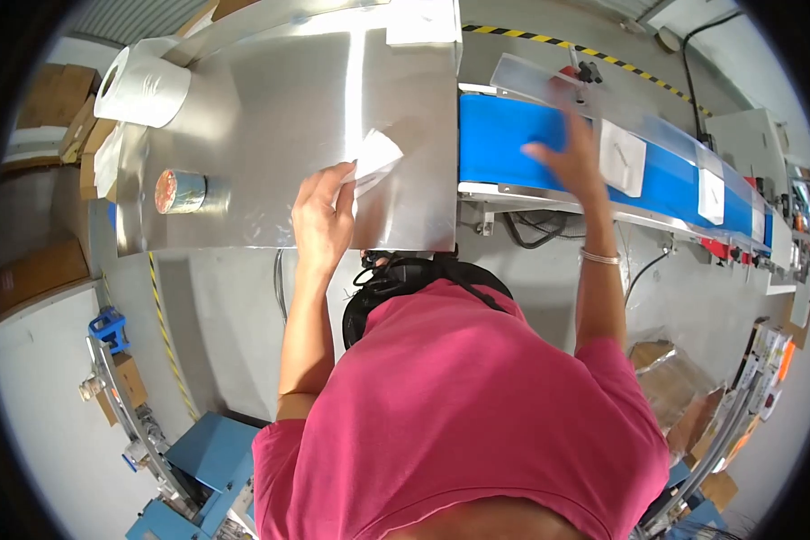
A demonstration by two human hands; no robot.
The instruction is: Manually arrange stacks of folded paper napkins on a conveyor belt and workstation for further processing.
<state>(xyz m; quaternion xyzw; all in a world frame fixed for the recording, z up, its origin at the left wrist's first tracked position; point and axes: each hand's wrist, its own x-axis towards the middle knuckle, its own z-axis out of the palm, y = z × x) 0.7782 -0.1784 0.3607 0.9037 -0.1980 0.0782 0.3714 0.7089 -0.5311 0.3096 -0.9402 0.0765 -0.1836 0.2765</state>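
Note:
My left hand (324,214) pinches a thin white sheet (378,160), folded or creased, just over the metal table. Whether the sheet is paper or film I cannot tell. Over the blue conveyor belt (504,135) reaches my right hand (574,155), blurred by motion, its thumb apart from the fingers and nothing seen in it. Close to that hand a flat white packet (623,160) with a thin dark line on it lies on the belt. Another white packet (711,196) lies farther along to the right.
On the metal table (261,117) stand a large white roll (146,83) at the far left and a tape roll (182,191). A clear guard (540,76) runs along the belt's far side. Cardboard boxes (40,274) are stacked at left.

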